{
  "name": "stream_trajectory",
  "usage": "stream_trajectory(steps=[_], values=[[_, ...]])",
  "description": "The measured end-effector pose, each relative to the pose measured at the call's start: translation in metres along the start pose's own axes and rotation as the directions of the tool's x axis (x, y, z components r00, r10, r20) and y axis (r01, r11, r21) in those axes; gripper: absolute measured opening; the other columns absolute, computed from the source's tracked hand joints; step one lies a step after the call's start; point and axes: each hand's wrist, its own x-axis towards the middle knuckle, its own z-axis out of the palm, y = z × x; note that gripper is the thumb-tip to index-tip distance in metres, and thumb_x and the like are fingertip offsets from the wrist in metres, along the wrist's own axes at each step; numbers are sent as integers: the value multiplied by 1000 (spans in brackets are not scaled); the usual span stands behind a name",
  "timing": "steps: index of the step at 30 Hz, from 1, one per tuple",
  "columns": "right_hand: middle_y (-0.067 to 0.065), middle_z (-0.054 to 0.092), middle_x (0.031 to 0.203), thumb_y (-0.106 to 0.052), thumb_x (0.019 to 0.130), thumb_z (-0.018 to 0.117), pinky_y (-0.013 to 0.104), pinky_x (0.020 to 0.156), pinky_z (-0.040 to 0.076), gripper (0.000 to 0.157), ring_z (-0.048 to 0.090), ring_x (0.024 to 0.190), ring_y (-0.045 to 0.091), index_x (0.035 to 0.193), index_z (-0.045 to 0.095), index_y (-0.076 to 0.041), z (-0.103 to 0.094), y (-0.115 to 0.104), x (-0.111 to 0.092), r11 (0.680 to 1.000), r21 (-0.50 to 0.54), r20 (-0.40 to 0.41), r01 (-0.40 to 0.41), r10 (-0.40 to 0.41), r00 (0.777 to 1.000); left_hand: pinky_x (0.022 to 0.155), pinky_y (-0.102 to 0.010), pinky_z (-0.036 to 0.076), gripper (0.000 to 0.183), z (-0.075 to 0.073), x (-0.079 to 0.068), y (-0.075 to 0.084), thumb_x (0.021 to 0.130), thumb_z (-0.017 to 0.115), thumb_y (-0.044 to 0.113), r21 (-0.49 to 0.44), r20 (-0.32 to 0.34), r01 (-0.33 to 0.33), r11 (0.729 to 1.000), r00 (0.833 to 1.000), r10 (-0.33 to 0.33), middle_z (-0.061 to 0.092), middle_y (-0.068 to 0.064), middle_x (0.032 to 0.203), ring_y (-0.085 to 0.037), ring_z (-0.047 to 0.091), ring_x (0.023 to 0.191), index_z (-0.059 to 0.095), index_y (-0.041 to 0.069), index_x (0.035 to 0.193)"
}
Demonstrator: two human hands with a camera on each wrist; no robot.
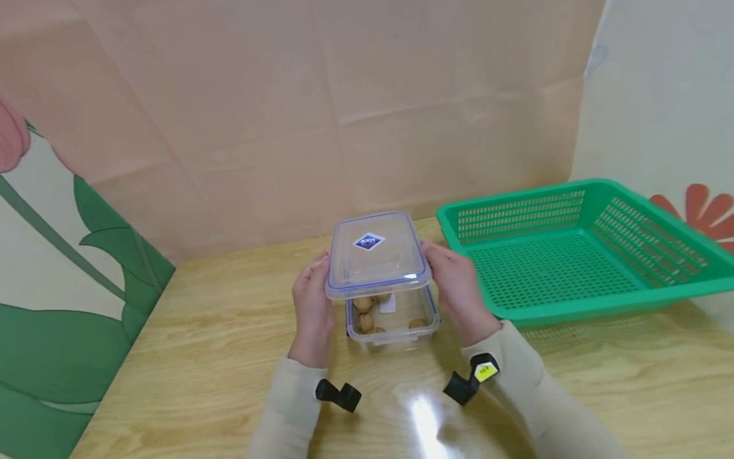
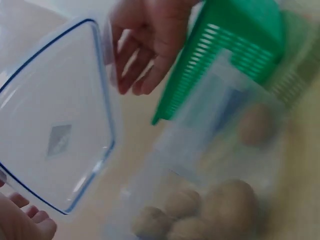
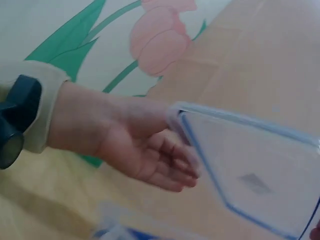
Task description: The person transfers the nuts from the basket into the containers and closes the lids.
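A clear plastic lid [image 1: 378, 264] with a blue seal and a diamond-shaped label is held up between both hands. My left hand [image 1: 312, 312] grips its left edge, and my right hand [image 1: 459, 287] grips the right edge. Below the lid, on the table, stands a clear plastic food box [image 1: 401, 334] whose near part shows. Several brown walnuts [image 1: 364, 323] lie in it, mostly toward its left side; the lid covers the rest from above. In the left wrist view the lid [image 2: 55, 100] hangs apart from the box, and the walnuts [image 2: 230, 205] look blurred.
A large green plastic basket [image 1: 562, 268] with slotted sides stands to the right, close to my right hand. The wooden table [image 1: 229, 344] meets a wall covered with pinkish paper [image 1: 246, 127] behind the box. Painted leaves and flowers [image 1: 51, 357] decorate the left side.
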Motion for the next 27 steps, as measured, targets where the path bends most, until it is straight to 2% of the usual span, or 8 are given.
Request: stream_trajectory(steps=[3, 6, 10, 15, 20, 23, 27], values=[[11, 50, 135, -22, 95, 51, 34, 102, 40, 41, 45, 125, 20, 130, 51, -1, -3, 14, -4, 998, -48, 0, -27, 27, 1000, 99, -29, 43, 17, -8, -4, -13, 93, 51, 7, 101, 14, -23, 995, 1000, 21, 52, -21, 131, -28, 47, 124, 64, -4, 96], [14, 47, 137, -20, 95, 49, 36, 102, 40, 41, 43, 127, 24, 131, 49, 1, -7, 29, -7, 998, -60, -13, -6, 5, 1000, 98, -28, 43, 25, -16, -11, -26, 94, 50, 7, 158, 24, -39, 987, 999, 36, 50, -20, 133, -27, 45, 125, 59, -11, 109], [17, 50, 132, -16, 95, 50, 34, 99, 43, 39, 47, 123, 24, 128, 51, 4, -11, 44, -8, 997, -67, -37, 41, -43, 998, 101, -31, 40, 29, -23, -20, -39, 94, 51, 9, 202, 16, -48, 978, 999, 46, 51, -19, 132, -27, 45, 126, 58, -7, 117], [19, 50, 131, -12, 94, 49, 32, 100, 42, 38, 47, 123, 24, 127, 50, 7, -14, 55, -8, 998, -31, -46, 58, -60, 997, 102, -33, 38, 30, -25, -27, -51, 93, 53, 10, 241, -19, -10, 971, 1000, 15, 53, -16, 131, -26, 46, 125, 59, -2, 120], [20, 46, 136, -13, 96, 46, 35, 103, 38, 40, 42, 127, 26, 131, 46, 7, -19, 64, -9, 999, -37, -21, 28, -29, 999, 101, -34, 40, 28, -23, -30, -57, 92, 51, 3, 187, -40, -44, 981, 998, 53, 53, -23, 127, -31, 47, 123, 58, -10, 116], [20, 46, 137, -13, 97, 44, 36, 103, 39, 40, 43, 126, 26, 132, 45, 6, -20, 68, -8, 999, -28, -16, 37, -38, 999, 101, -34, 40, 27, -21, -30, -58, 91, 51, 0, 168, -44, -62, 984, 997, 71, 54, -25, 126, -33, 47, 122, 58, -12, 114], [19, 47, 136, -11, 97, 42, 29, 98, 43, 39, 44, 125, 24, 132, 45, 6, -20, 72, -7, 999, -21, -17, 47, -48, 999, 100, -34, 41, 26, -20, -30, -60, 90, 51, -1, 170, -54, -69, 983, 995, 79, 54, -26, 125, -33, 48, 121, 59, -14, 111]])
